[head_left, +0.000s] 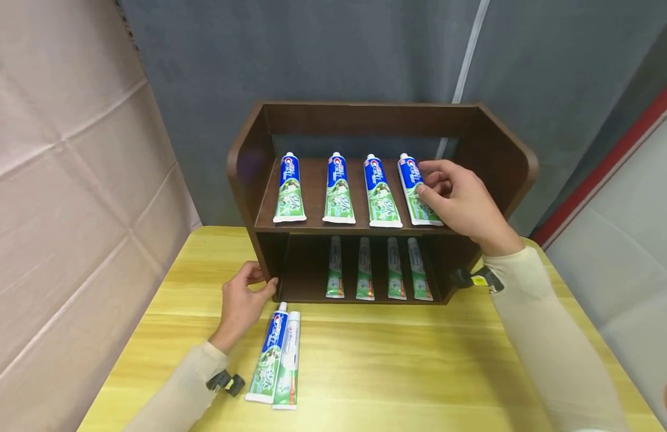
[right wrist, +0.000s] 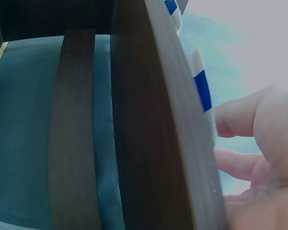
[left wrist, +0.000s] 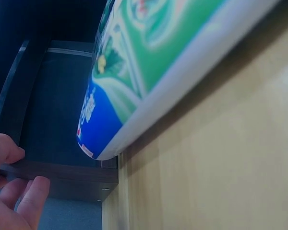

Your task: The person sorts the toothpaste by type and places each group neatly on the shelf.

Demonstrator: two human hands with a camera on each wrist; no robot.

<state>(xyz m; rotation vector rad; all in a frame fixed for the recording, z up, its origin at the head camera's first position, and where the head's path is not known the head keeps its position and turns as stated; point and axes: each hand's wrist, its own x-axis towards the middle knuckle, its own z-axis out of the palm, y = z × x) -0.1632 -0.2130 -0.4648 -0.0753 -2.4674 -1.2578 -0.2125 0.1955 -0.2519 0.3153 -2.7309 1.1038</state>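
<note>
On the upper deck of a dark brown two-tier shelf (head_left: pixel 366 109), several blue-and-green toothpaste tubes stand in a row, caps to the back. My right hand (head_left: pixel 463 201) pinches the rightmost toothpaste tube (head_left: pixel 411 175), thumb on its front and fingers by its right edge. In the right wrist view, the shelf board hides most of that tube. Low on the left, my left hand (head_left: pixel 246 300) grips the shelf's side panel; the left wrist view shows thumb and fingers (left wrist: pixel 33 201) on either side of its edge.
Several slimmer green-and-grey tubes (head_left: pixel 364 270) lie in the lower compartment, towards its right. A blue-and-green tube (head_left: pixel 269 354) and a white-and-green tube (head_left: pixel 288 363) lie side by side on the yellow wooden table (head_left: pixel 398 372). A grey curtain (head_left: pixel 333 54) hangs behind.
</note>
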